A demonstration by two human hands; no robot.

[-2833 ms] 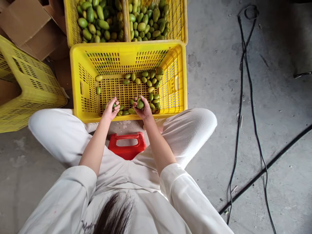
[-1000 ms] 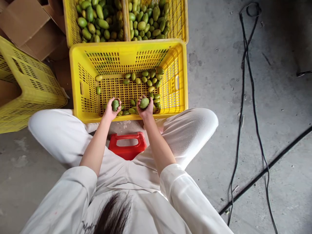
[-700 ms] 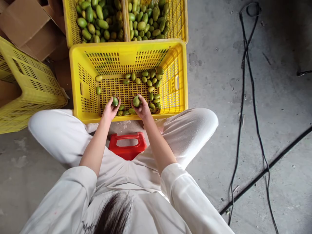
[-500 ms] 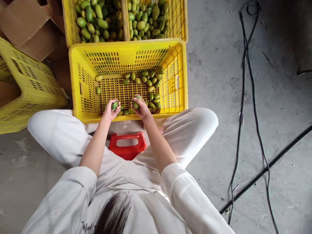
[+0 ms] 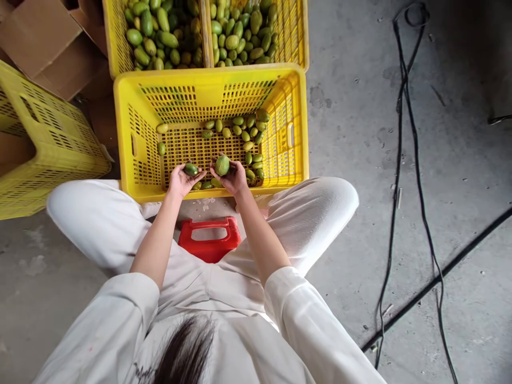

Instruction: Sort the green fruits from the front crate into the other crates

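Note:
My left hand [image 5: 184, 179] is turned palm up over the near side of a yellow plastic crate [image 5: 211, 101]. On its fingers rests a dark green oval fruit [image 5: 191, 169], like a small mango. Close by on the right, my right hand [image 5: 234, 176] cradles a larger, rounder green fruit [image 5: 222, 165] with its fingers loosely curled beneath. The hands nearly touch at the fingertips. Below them on the crate floor lie several green fruits [image 5: 207, 185], partly covered by the hands. More green and yellowish fruits [image 5: 245, 136] are scattered along the crate's right side and back.
Behind the crate stands another yellow crate [image 5: 298, 34], split by a divider and heaped with similar fruits. To the left are a tilted yellow crate [image 5: 60, 133] and cardboard boxes [image 5: 38, 34]. A red stool [image 5: 210, 246] is beneath me. Black cables [image 5: 416, 138] cross the concrete floor at right.
Both hands have loosened and turned their palms up, the fingers spreading, so the fruits show more. The right hand's fruit has shifted slightly up. The crates have not moved.

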